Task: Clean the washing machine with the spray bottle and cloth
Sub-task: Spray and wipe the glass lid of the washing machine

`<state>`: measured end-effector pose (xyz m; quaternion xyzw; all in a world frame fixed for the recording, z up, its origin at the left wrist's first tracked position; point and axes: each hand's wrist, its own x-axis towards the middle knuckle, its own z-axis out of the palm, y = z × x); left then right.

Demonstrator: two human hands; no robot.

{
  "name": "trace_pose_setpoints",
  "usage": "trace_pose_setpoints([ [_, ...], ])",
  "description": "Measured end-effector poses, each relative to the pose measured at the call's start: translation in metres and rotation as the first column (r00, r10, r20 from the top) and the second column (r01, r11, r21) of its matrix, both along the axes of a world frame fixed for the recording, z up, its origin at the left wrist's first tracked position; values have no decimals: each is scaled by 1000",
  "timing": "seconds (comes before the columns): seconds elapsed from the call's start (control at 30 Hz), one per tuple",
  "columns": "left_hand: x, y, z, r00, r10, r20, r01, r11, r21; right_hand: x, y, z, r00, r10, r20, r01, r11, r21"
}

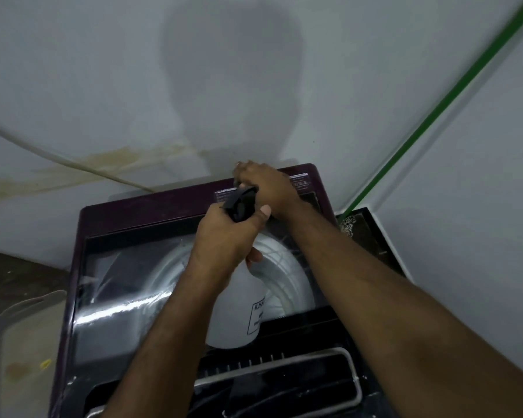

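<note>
Above the washing machine (127, 224), head view: a white spray bottle (239, 309) with a black trigger head (241, 203) is held over the glass lid (124, 285), its base toward the front control panel and its nozzle aimed at the back edge of the machine. The left hand (224, 239) has its grip closed around the bottle's neck, thumb laid along the side of the trigger head. The right hand (263, 182) rests at the rear rim of the machine, just beyond the nozzle, fingers curled downward; what, if anything, they hold is hidden, so the state of that grip cannot be told. No cloth is visible in this view.

Risks, as judged from this arrangement: the nozzle points almost directly at the right hand, so a squeeze may wet the fingers rather than the machine's surface. Spray that overshoots the rear rim would land on the stained wall (103, 164) behind the machine. The bottle is held nearly horizontal; if little liquid remains, the pickup tube may draw air and the trigger may deliver nothing. A wet neck could let the bottle slip onto the glass lid.

Appearance of the machine: a top-loader with a dark maroon casing, a transparent lid showing the pale drum beneath, bright streaks of reflection across the glass, and a printed label strip along the rear edge. A green pipe (435, 113) runs up the wall to the machine's right.
</note>
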<state>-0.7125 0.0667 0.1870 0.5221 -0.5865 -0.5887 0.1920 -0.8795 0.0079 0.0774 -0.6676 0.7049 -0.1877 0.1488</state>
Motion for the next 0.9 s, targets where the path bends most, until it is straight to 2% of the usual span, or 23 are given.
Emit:
trace_pose_setpoints([
  [0.03, -1, 0, -1, 1000, -7, 21, 7, 1000, -3, 2, 5, 0, 995, 18, 103, -18, 1000, -1],
  [0.07, -1, -1, -2, 999, -12, 35, 13, 1000, -7, 2, 14, 3, 967, -34, 252, 41, 999, -22],
  [0.1, -3, -1, -2, 999, -14, 40, 14, 1000, -10, -4, 23, 6, 905, -131, 404, 167, 985, -53],
  [0.17, -9, -2, -5, 998, -9, 54, 10, 1000, -24, -16, 40, 19, 693, -339, 636, 460, 887, -29],
  [0.23, -17, -1, -7, 996, -10, 89, 14, 999, -40, -30, 57, 35, 495, -446, 746, 631, 775, 44],
  [0.3, -27, 3, -8, 990, -25, 140, 35, 997, -70, -40, 70, 51, 308, -412, 857, 694, 714, 94],
  [0.37, -35, 5, -10, 979, -33, 200, 54, 993, -101, -49, 84, 62, 217, -372, 903, 744, 661, 94],
  [0.5, -44, 8, -12, 957, -39, 288, 81, 987, -137, -59, 104, 68, 211, -378, 901, 785, 615, 74],
  [0.67, -45, 13, -9, 968, 10, 250, 27, 989, -146, -48, 118, 67, 192, -414, 890, 767, 629, 127],
  [0.73, -45, 13, -6, 968, 28, 250, 10, 989, -148, -45, 116, 60, 222, -426, 877, 759, 640, 119],
  [0.9, -37, 11, -4, 982, 74, 173, -48, 987, -153, -44, 101, 43, 367, -430, 825, 702, 710, 58],
])
